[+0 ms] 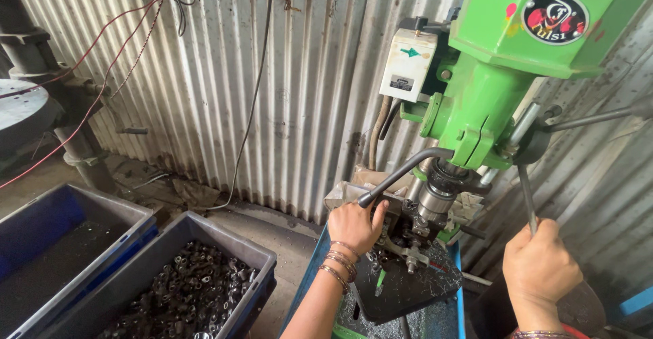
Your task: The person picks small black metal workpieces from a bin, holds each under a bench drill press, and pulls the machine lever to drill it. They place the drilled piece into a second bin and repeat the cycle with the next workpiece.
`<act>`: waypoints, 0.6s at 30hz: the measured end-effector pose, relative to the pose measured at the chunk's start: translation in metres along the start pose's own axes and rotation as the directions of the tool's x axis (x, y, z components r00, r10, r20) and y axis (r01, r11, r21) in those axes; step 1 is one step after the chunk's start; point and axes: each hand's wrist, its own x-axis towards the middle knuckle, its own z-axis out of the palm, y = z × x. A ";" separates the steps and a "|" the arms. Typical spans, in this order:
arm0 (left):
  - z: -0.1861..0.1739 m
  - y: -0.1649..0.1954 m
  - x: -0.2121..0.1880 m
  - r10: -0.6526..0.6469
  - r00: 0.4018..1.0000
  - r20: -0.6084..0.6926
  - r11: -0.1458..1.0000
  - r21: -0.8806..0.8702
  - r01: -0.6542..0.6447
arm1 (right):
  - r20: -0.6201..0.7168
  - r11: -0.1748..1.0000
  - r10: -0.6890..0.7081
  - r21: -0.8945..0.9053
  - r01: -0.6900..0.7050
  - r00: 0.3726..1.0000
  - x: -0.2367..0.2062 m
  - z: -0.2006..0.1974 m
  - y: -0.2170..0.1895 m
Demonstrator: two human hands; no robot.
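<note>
A green drill press [503, 60] stands in front of me, its chuck [435, 199] pointing down at a clamp fixture [401, 250] on the dark work table [408, 291]. My left hand [355, 224], with bangles on the wrist, reaches to the fixture just below a bent black hose [401, 172]; the fingers curl at a small part, and what they touch is hidden. My right hand [537, 264] is closed around the lower end of the metal feed lever [527, 196] on the right side of the press.
Two blue-grey crates sit at lower left: one [231, 250] is full of small dark metal parts, the other [102, 210] holds dark debris. A corrugated metal wall [272, 87] with hanging wires runs behind. Another machine's column [75, 141] stands at far left. A white switch box [408, 63] hangs on the press.
</note>
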 end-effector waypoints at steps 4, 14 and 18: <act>0.000 0.000 0.000 -0.018 1.000 0.011 1.000 0.000 0.018 | -0.002 1.000 -0.002 -0.014 0.002 1.000 0.000 0.001 0.000; 0.004 -0.005 0.001 -0.019 1.000 0.015 1.000 -0.014 0.019 | 0.003 1.000 -0.002 -0.030 0.002 1.000 -0.002 0.003 -0.002; 0.002 -0.005 0.001 -0.019 1.000 0.017 1.000 -0.010 0.019 | -0.012 1.000 -0.009 -0.018 0.009 1.000 -0.002 0.004 -0.003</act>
